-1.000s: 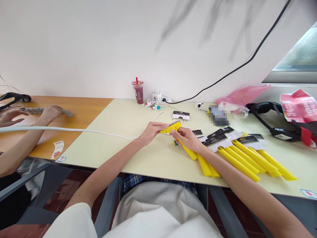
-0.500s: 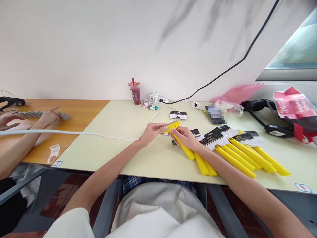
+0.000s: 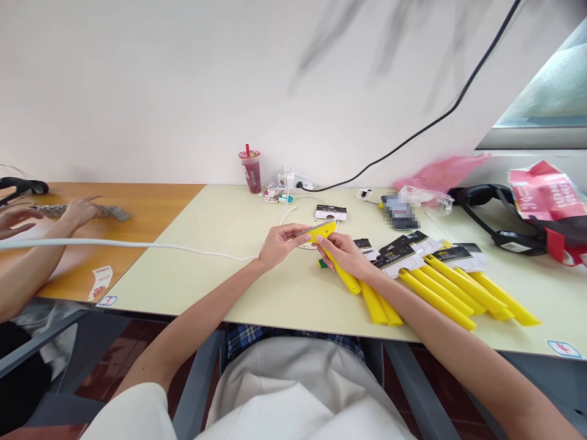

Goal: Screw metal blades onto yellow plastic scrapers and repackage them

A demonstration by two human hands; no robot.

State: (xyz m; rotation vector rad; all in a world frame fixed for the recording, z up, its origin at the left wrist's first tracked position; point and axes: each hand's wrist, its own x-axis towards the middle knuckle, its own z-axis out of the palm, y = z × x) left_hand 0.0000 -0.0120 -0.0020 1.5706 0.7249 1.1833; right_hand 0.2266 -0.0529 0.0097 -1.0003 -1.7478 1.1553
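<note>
A yellow scraper (image 3: pixel 345 272) with a pale metal edge along its head is held above the table between my two hands. My left hand (image 3: pixel 280 243) pinches the far-left end of the head between thumb and fingers. My right hand (image 3: pixel 343 252) grips the neck where head and handle meet, its thumb on top. The handle slants down toward the table's front edge. Under my right forearm lie more yellow handles (image 3: pixel 375 305). A green item (image 3: pixel 322 264) is partly hidden behind my right hand.
Several yellow handles (image 3: pixel 440 293) with black-and-white cards (image 3: pixel 398 255) lie at right. Behind are a black-and-white card (image 3: pixel 331 212), phone (image 3: pixel 400 211), drink cup (image 3: pixel 251 171) and power strip (image 3: pixel 300 183). A white cable (image 3: pixel 183 249) crosses left. A co-worker's hand (image 3: pixel 81 212) is beyond.
My hands and the scraper stay nearly in place, with the scraper's head turned slightly. The co-worker's hand at the left has shifted a little to the left.
</note>
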